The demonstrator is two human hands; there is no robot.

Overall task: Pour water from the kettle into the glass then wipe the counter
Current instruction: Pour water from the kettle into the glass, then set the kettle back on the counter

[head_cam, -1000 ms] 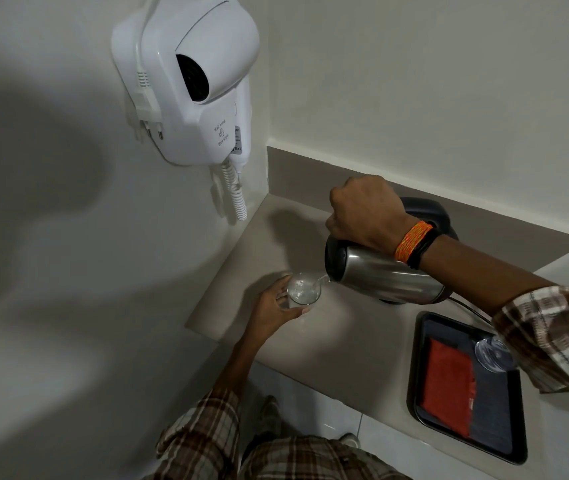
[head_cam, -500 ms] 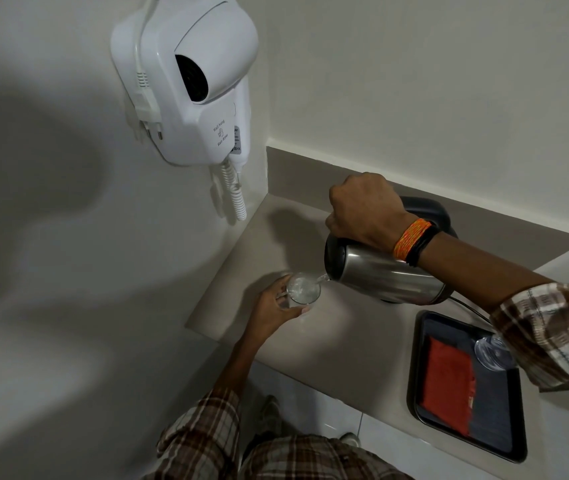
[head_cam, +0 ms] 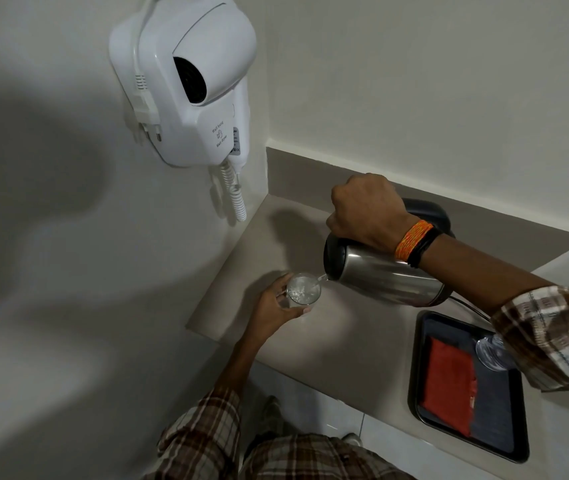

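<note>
The right hand [head_cam: 366, 209] is closed in a fist around the handle on top of the kettle [head_cam: 385, 277], fingers wrapped under and hidden from view. The steel body hangs directly below the knuckles, tipped nearly horizontal, with the spout pointing away from the wrist toward the left hand [head_cam: 274, 311]. A thin stream of water leaves the spout and lands inside the glass [head_cam: 303, 289], which sits just beyond the spout tip. The left hand curls around the near side of the glass, thumb and fingers pressed to its wall, steadying it on the counter [head_cam: 342, 344]. Behind the right wrist, a cord trails from the kettle base. Below the right forearm lies a dark tray [head_cam: 418, 368] holding a red cloth [head_cam: 451, 386] and a second, upturned glass [head_cam: 492, 351], partly hidden by the plaid sleeve. Beyond the left hand, a wall hair dryer [head_cam: 186, 81] hangs above the counter corner. The pour is under way; the wipe is not yet begun. Probable faults from here: overfilling — the water surface already appears high, though the exact level cannot be read; further tilt would widen the stream and overshoot the narrow rim; a slackened left grip would let the glass slide; the trailing cord could snag the tray on the return.
</note>
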